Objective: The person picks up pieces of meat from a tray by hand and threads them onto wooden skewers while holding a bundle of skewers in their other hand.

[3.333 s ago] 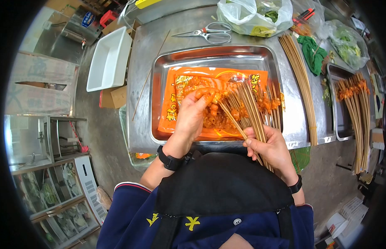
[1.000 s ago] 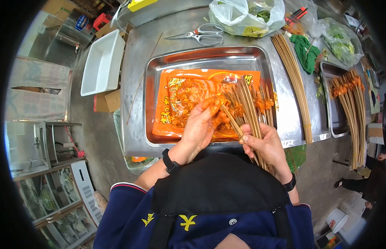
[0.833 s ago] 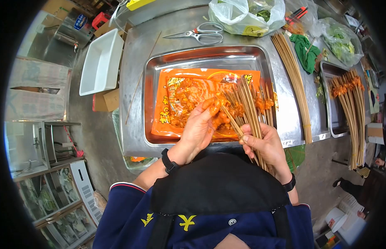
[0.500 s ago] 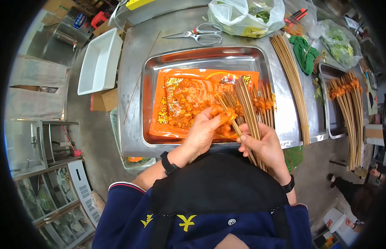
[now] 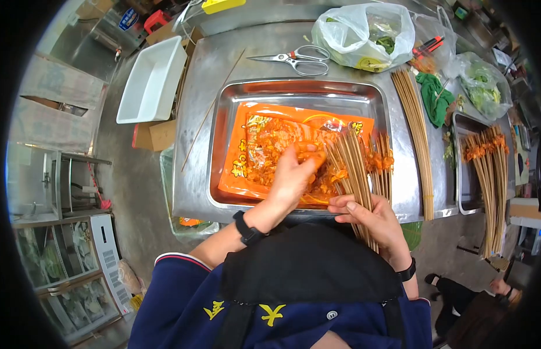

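Note:
My right hand [image 5: 372, 220] is closed around a bundle of thin wooden skewers [image 5: 356, 174], their upper ends leaning over the tray. Orange-coated meat pieces [image 5: 338, 173] are threaded on some of them. My left hand [image 5: 290, 180] is over the open orange bag [image 5: 238, 168], its fingers curled and smeared with orange sauce. What those fingers hold, if anything, I cannot make out. Chopped meat in orange marinade [image 5: 270, 136] fills the bag, which lies in a steel tray [image 5: 293, 87]. Several more loaded skewers [image 5: 382, 163] rest at the tray's right side.
Scissors [image 5: 299, 59] lie behind the tray, with a long single skewer [image 5: 212, 107] at its left. Bare skewers [image 5: 414, 139], a green cloth [image 5: 434, 99] and a second tray with loaded skewers [image 5: 485, 154] are on the right. Plastic bags of greens [image 5: 366, 38] stand behind.
My left hand has moved off the skewers, up and left over the marinated meat. My right hand keeps the bundle, its fingers shifted slightly. The whole view has shifted a little.

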